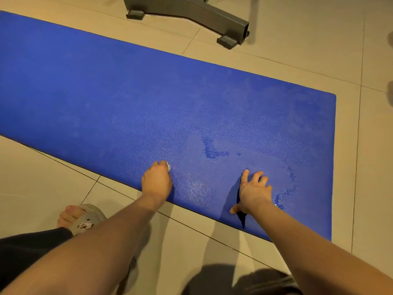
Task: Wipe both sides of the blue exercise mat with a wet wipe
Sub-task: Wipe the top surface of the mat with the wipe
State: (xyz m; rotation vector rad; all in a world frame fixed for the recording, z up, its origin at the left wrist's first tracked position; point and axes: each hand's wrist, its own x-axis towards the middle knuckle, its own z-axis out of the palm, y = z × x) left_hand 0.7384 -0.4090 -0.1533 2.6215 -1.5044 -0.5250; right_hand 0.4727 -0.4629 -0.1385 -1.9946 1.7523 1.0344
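Head view: left hand (pixel 157 182) clutched the wet wipe (pixel 168 167); right hand (pixel 254 191) pressed the mat (pixel 106 92), fingers spread. Risk — wet patch (pixel 284 196) at its 3 o'clock; that palm might slip.

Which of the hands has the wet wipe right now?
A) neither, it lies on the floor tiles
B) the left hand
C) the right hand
B: the left hand is curled over the wet wipe, a white bit of which shows at its fingertips, while the right hand rests with spread fingers on the blue mat and holds nothing.
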